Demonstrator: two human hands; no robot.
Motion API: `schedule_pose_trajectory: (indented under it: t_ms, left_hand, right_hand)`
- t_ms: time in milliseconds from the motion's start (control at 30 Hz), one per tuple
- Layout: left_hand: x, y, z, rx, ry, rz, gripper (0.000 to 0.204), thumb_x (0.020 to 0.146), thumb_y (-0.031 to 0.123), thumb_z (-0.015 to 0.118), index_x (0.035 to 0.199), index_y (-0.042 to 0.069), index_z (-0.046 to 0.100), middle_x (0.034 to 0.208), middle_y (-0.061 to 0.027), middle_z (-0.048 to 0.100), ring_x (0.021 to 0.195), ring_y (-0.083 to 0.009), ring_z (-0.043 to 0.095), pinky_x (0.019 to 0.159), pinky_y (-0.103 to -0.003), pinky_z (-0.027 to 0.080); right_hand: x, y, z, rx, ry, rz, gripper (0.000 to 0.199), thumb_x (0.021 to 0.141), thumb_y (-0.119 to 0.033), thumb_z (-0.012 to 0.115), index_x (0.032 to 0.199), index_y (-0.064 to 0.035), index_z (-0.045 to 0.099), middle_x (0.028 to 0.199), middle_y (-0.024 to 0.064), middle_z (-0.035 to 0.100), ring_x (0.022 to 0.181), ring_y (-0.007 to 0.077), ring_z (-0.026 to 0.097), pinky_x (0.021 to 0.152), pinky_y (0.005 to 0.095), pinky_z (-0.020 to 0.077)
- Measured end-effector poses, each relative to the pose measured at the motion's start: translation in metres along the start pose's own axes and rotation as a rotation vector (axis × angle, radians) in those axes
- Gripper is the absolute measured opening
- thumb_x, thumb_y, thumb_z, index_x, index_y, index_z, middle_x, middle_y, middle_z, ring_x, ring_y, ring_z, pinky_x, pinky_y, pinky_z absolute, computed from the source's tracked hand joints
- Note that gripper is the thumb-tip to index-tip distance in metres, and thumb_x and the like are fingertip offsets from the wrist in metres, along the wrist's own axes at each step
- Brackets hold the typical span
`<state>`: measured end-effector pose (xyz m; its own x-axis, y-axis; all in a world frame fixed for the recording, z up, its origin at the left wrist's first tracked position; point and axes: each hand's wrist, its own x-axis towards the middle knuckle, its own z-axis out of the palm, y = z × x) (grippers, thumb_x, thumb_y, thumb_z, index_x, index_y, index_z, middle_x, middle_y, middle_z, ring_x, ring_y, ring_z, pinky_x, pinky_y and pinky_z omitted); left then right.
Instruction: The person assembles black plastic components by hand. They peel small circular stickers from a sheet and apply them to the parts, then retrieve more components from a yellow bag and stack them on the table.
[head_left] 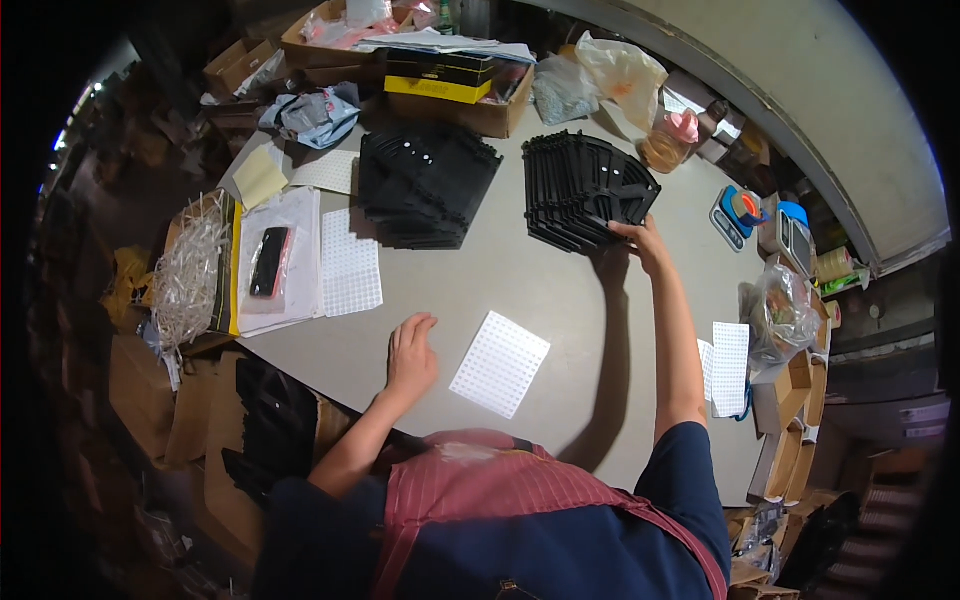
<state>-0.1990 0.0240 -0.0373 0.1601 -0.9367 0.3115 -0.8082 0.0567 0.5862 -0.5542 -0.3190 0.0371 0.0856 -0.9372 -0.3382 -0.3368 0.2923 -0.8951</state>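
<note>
Black parts are handled at a cluttered tabletop (455, 280). The R pile (585, 190), a fanned stack, is set toward the far edge, R of ctr., its near R corner gripped btwn thumb & fingers of the R hand (640, 243); how many parts are caught can't be told. The L pile (425, 190), also black & fanned, is placed toward the same edge, L of ctr., well apart & untouched. The L hand (412, 360) is held empty, fingers loosely curled, near the L edge; whether the tabletop is touched by it can't be told. Just to its R, by the near edge, a white gridded sheet (500, 365) is laid askew. By the L edge, a bagged phone (268, 262) is set on papers; a blue scale (733, 218) is parked toward the far R corner.

Step in hand, judged fr. the pose: a part is being handled at the R pile; lift or set-down can't be told. For the next move, a sure hold on one part's edge is prob. needed, w/ its nbrs undisturbed.
</note>
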Motion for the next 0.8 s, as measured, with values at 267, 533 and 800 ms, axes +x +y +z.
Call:
schedule_pose_trajectory:
  t_ms: [267, 533, 800]
  left_hand:
    - [0.002, -0.001, 0.003, 0.013, -0.015, 0.036, 0.05, 0.079, -0.007, 0.051, 0.127, 0.0, 0.058, 0.134, -0.0175, 0.052, 0.123, -0.0389, 0.05, 0.106, -0.047, 0.04]
    - [-0.003, -0.002, 0.002, 0.003, 0.014, 0.011, 0.044, 0.087, 0.0, 0.056, 0.131, -0.001, 0.054, 0.135, -0.019, 0.051, 0.124, -0.0397, 0.049, 0.107, -0.048, 0.038]
    - [-0.007, -0.006, 0.008, 0.058, -0.012, 0.045, 0.043, 0.091, 0.006, 0.061, 0.133, 0.001, 0.053, 0.135, -0.018, 0.052, 0.123, -0.0387, 0.049, 0.106, -0.048, 0.039]
  right_hand:
    - [0.009, 0.013, -0.014, 0.036, -0.076, 0.056, 0.101, 0.077, -0.028, 0.082, 0.156, -0.0258, 0.019, 0.123, 0.0076, 0.061, 0.102, 0.0233, 0.059, 0.092, 0.0485, 0.0453]
    - [0.003, 0.041, 0.01, 0.295, 0.083, -0.038, 0.086, 0.092, -0.047, 0.072, 0.152, -0.0053, 0.027, 0.11, 0.0087, 0.062, 0.084, 0.0176, 0.064, 0.079, 0.0329, 0.0523]
    - [-0.113, 0.133, 0.085, -0.538, 0.405, -0.817, 0.032, 0.09, -0.005, 0.061, 0.122, -0.0024, 0.063, 0.131, 0.0202, 0.06, 0.123, 0.0399, 0.056, 0.105, 0.0443, 0.0466]
